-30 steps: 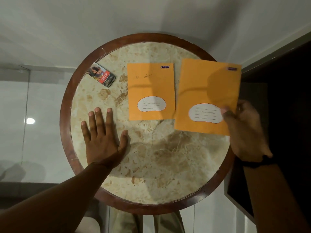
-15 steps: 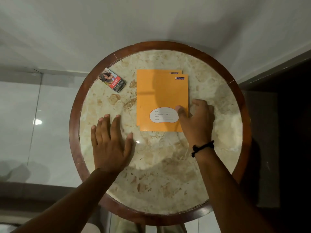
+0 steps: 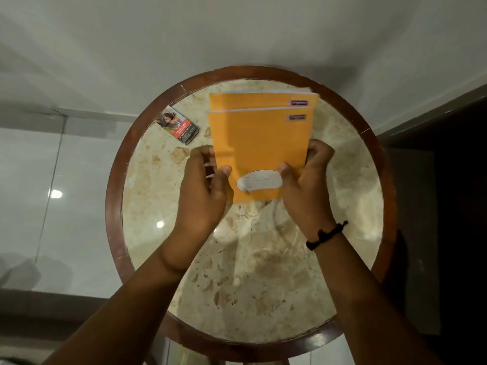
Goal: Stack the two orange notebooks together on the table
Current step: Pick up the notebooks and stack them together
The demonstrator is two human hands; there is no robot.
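Note:
Two orange notebooks lie one upon the other, raised off the round marble table point(image 3: 263, 272). The top notebook point(image 3: 261, 143) has a white oval label near its lower edge. The lower notebook point(image 3: 253, 101) peeks out beyond the top one's far edge. My left hand point(image 3: 205, 191) grips the pair at the left side, thumb on the cover. My right hand point(image 3: 305, 185) grips the right side, thumb beside the label. Both hands hide the notebooks' lower corners.
A small printed packet point(image 3: 177, 125) lies on the table left of the notebooks. The table has a dark wooden rim point(image 3: 116, 206). A glossy tiled floor lies to the left, a white wall behind, and a dark surface to the right.
My left hand left the tabletop and took the notebooks' left side. Both hands now hold the pair lifted, and the lower notebook shows further past the top one.

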